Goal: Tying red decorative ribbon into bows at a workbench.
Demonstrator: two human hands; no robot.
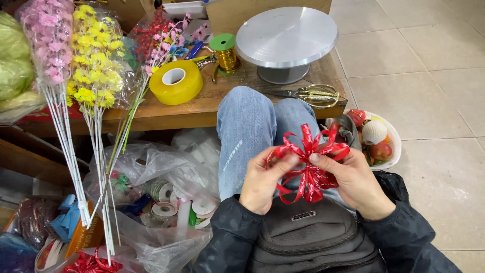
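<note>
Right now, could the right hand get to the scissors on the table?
Probably yes: the scissors lie uncovered at the table's near edge, but the right hand is pinching the red ribbon bow.

Surroundings: low wooden tabletop (202, 108), tiled floor (429, 76), craft supplies.

On the tabletop a grey metal turntable (286, 35) is seen, with gold-handled scissors (310, 94) just in front of it, a spool of gold wire with a green top (225, 52) to its left, and a yellow tape roll (176, 81) further left. Wrapped artificial flower stems, pink (48, 35), yellow (96, 55) and red-pink (161, 40), are leaned against the tabletop edge. A clear plastic bag of tape rolls (166, 202) is observed below. A white bowl of fruit (393, 144) is noted on the floor at right.
</note>
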